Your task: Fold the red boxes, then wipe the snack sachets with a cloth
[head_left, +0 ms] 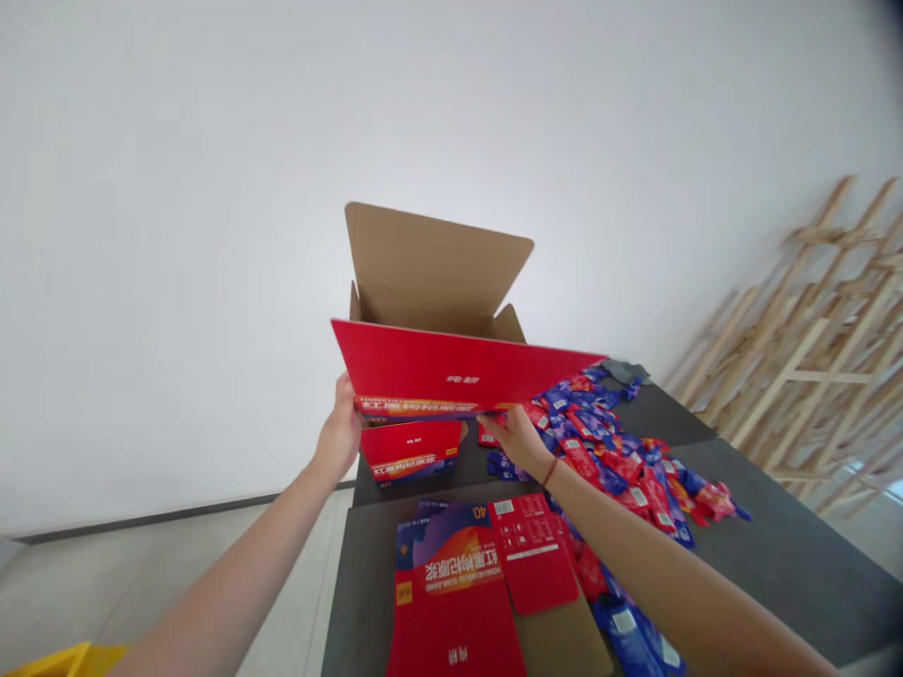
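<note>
A large red cardboard box (462,367), brown inside, stands with its top flaps spread open. At its left side my left hand (340,431) grips the box, the fingertips partly hidden behind it. Along the box's lower front edge, my right hand (520,444) pinches the cardboard with thumb and fingers. Below the box, between my hands, sits a smaller red and blue carton (413,451). Nearest to me lies a stack of flat printed cartons (455,592), some red and blue, with bare brown board showing at the right.
Many red and blue sachets (621,461) are heaped over the right part of the dark table (783,545). Wooden easel-like frames (811,348) lean by the white wall (212,188) at right. Something yellow (67,661) shows at the lower left.
</note>
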The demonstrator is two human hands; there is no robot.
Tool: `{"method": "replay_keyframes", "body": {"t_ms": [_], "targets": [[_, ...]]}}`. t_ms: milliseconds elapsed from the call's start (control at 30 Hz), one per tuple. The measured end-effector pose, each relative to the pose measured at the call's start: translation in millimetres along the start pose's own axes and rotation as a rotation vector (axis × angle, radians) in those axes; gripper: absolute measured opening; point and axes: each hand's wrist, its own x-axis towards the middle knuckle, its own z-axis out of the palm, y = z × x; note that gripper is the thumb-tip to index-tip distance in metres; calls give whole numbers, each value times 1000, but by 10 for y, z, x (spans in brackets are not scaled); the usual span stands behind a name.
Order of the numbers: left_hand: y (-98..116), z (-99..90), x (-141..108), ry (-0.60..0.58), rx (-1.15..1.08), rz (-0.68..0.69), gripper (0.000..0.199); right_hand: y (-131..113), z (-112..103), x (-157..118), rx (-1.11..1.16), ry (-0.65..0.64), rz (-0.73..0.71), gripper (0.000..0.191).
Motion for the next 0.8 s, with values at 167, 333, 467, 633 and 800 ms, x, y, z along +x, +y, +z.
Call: {"method": "replay_keyframes", "body": {"t_ms": [167, 333, 467, 633, 800], "targets": [[-177, -216, 468, -21, 37, -39, 42, 208, 221, 574, 29, -69, -102, 45], [-474, -429, 493, 1, 89, -172, 36, 479, 387, 624, 26, -143, -89, 43], [-604, -507, 409, -11, 97, -299, 31, 625, 447, 530, 41, -183, -65, 41], [-665, -532, 316, 8, 86, -408, 28, 711, 498, 429, 91, -215, -27, 41], [-722, -519, 272, -1, 74, -462, 32, 738, 519, 297, 153, -253, 27, 37]]}}
